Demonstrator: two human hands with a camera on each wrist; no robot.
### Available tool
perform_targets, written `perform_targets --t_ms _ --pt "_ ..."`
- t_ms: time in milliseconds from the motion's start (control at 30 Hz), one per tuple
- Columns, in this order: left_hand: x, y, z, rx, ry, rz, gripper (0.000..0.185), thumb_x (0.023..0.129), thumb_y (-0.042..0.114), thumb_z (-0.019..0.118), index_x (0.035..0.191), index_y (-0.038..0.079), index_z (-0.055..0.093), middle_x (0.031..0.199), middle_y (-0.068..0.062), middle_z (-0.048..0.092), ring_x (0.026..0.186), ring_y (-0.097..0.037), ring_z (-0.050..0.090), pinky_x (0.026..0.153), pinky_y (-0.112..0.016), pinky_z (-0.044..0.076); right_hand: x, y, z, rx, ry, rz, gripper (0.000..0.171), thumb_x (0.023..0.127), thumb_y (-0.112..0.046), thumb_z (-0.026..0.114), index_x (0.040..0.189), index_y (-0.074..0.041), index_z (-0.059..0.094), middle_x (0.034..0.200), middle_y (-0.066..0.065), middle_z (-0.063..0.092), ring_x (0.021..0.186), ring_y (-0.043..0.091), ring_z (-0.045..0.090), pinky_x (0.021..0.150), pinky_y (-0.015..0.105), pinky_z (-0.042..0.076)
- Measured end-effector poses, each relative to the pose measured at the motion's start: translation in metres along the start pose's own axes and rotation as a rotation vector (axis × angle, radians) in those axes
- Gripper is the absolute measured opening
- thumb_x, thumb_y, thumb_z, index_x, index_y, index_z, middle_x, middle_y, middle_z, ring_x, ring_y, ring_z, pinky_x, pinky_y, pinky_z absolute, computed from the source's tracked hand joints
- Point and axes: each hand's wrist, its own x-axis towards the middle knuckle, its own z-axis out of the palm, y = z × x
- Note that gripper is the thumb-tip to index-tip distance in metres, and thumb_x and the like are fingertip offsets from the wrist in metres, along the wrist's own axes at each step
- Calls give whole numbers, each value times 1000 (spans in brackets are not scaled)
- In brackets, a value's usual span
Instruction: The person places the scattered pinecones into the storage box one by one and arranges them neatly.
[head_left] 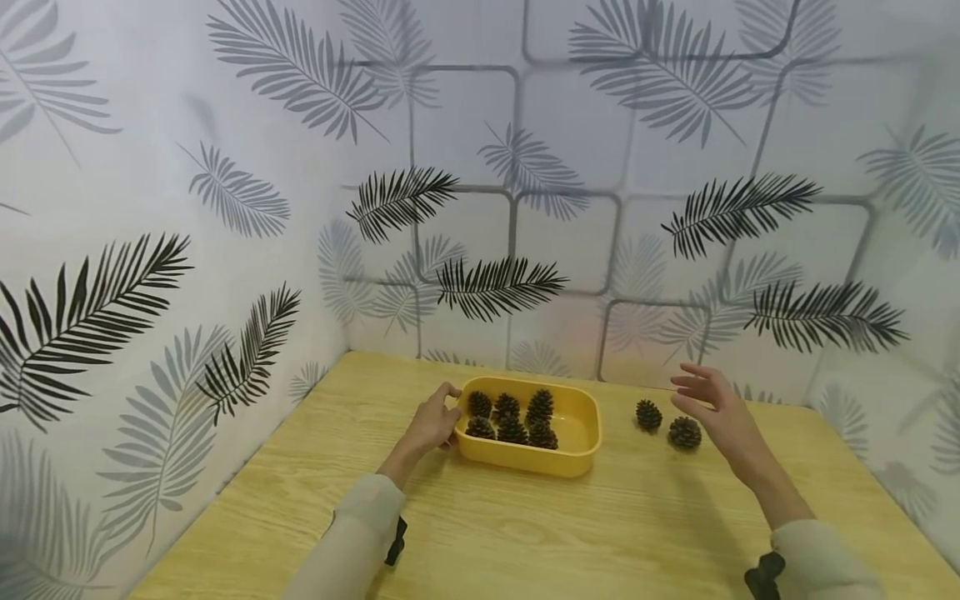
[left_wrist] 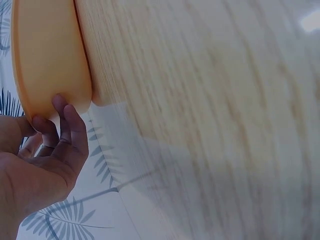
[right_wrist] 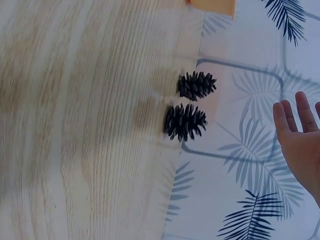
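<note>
A yellow plastic container (head_left: pixel 525 458) stands on the table with several pine cones (head_left: pixel 512 430) gathered in its left part. At its left end my left hand (head_left: pixel 433 419) grips the rim, thumb over the edge and fingers bent against the outer wall, as the left wrist view shows with the hand (left_wrist: pixel 55 155) by the container wall (left_wrist: pixel 50 55). My right hand (head_left: pixel 716 408) hovers above the table with fingers extended and nothing held. Two loose pine cones, one (head_left: pixel 648 415) slightly behind the other (head_left: pixel 684 432), sit just left of it.
The wood-grain table (head_left: pixel 525 533) meets a wall (head_left: pixel 480 233) with leaf patterns behind it. Another patterned wall (head_left: pixel 150 275) runs along the left side. Black bands show at both wrists.
</note>
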Motion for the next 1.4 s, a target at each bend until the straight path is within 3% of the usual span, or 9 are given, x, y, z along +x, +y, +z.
perform_targets --t_ms 133,233,367,700,933,1000,1133,1300,1400 --pt "0 0 -1 3 4 0 35 110 8 49 145 3 47 70 -11 65 64 -37 72 52 -35 57 1 8 -9 21 12 31 67 109 -32 57 162 -3 27 151 25 46 125 11 49 105 63 39" --pt "-2 1 -1 1 4 4 36 110 8 49 145 2 47 70 -12 66 65 -38 72 53 -37 58 0 16 -15 25 31 48 68 108 -34 58 162 -4 29 148 21 48 118 -4 46 105 72 35" --pt "-2 2 -2 -10 -6 -2 37 110 9 48 146 2 46 71 -12 66 64 -36 72 54 -37 58 -4 26 -23 3 47 65 68 109 -35 58 162 -5 28 148 21 47 113 -12 43 104 70 36" --pt "1 -3 -2 -7 0 -8 35 110 9 48 144 4 47 71 -11 66 59 -28 70 52 -33 56 -11 36 -35 -49 76 101 68 108 -39 57 163 -10 30 150 26 44 111 -13 41 98 68 40" --pt "0 -4 -1 -36 -7 8 34 110 8 48 143 2 47 71 -12 66 59 -32 71 51 -35 57 -13 45 -41 -115 84 114 70 108 -38 59 163 -8 29 140 5 53 109 -15 43 91 38 45" --pt "0 -5 -1 -40 -13 13 33 110 8 48 142 2 47 71 -11 66 59 -33 71 51 -34 56 -13 48 -41 -121 84 122 72 107 -38 59 164 -7 27 138 3 53 108 -16 42 92 41 47" --pt "0 -7 1 -36 -17 26 32 110 7 48 141 2 48 70 -11 66 59 -33 72 50 -34 56 -13 53 -40 -118 73 148 77 108 -39 58 165 -6 20 146 22 47 106 -16 38 96 63 44" --pt "3 -9 -1 -49 -16 32 33 110 6 48 142 2 48 70 -10 66 58 -33 72 49 -35 57 -10 59 -39 -135 44 176 79 109 -39 55 165 -2 15 154 34 36 106 -15 36 95 64 44" --pt "4 -10 -3 -54 -10 33 33 110 6 49 142 2 48 70 -11 66 57 -32 71 49 -35 57 -6 62 -39 -132 22 192 81 109 -40 54 165 1 12 156 37 32 114 3 46 96 68 43"
